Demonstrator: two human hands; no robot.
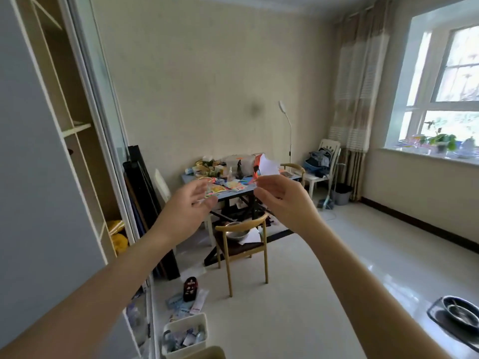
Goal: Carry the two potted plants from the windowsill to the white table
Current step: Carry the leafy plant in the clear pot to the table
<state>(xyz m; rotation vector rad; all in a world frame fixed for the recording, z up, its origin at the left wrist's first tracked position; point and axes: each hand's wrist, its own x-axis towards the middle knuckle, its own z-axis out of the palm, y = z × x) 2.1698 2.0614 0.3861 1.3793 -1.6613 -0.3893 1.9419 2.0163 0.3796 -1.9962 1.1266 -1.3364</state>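
Note:
A green potted plant point(441, 141) stands on the windowsill point(425, 158) at the far right, among other small items; I cannot make out a second pot. My left hand point(188, 211) and my right hand point(283, 200) are raised in front of me at mid-frame, palms facing each other, fingers apart, holding nothing. Both are far from the sill. Behind the hands is a cluttered pale table point(241, 189) against the back wall.
A wooden chair point(243, 244) with a metal bowl on its seat stands before the table. A white chair point(322, 164) piled with clothes and a floor lamp point(287, 130) stand near the curtain. Open shelving point(75, 130) lines the left. A white bin point(185, 335) and litter lie on the floor.

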